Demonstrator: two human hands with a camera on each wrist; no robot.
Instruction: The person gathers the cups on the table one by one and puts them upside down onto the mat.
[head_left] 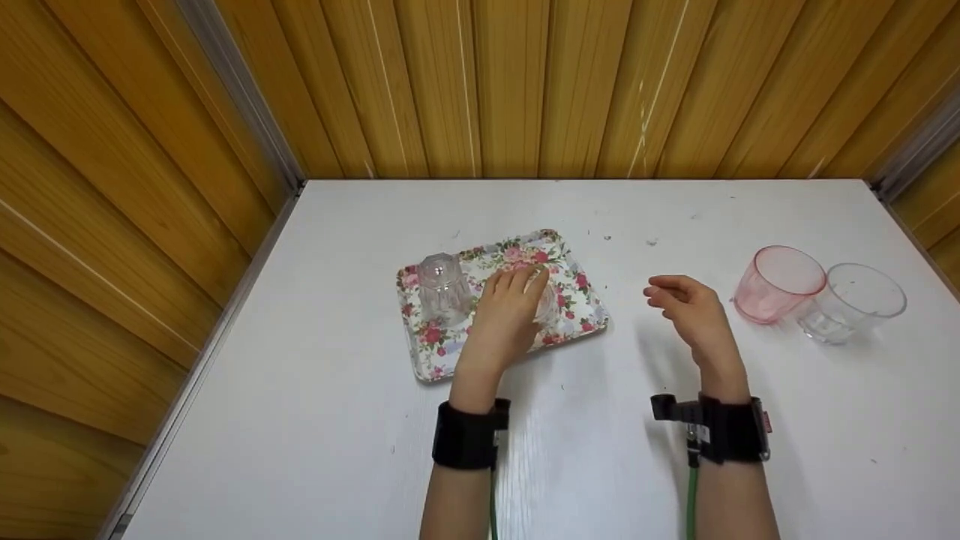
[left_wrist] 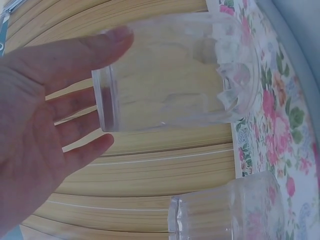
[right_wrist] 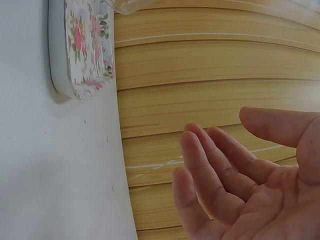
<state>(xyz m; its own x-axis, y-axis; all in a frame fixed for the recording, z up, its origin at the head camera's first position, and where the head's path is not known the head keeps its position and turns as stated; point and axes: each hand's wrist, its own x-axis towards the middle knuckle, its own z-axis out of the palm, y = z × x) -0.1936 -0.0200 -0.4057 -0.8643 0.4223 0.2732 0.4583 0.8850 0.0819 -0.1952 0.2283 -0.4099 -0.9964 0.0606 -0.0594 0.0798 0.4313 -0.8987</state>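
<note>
On the floral tray [head_left: 435, 365], my left hand [head_left: 502, 319] holds a clear glass [left_wrist: 170, 75] that is upside down. Its thumb lies along the near side of the glass at the base end, while the other fingers reach behind it. Much of this glass is hidden by the hand in the head view. A second upside-down clear glass [head_left: 444, 289] stands at the tray's left side. My right hand [head_left: 694, 315] hovers to the right of the tray, palm turned inward, fingers loosely bent and holding nothing.
At the right of the white table [head_left: 300, 420], a pink tumbler [head_left: 776, 289] and a clear glass [head_left: 855, 304] stand upright close together. Wood-slat panels [head_left: 510, 90] rise behind the table and at both sides.
</note>
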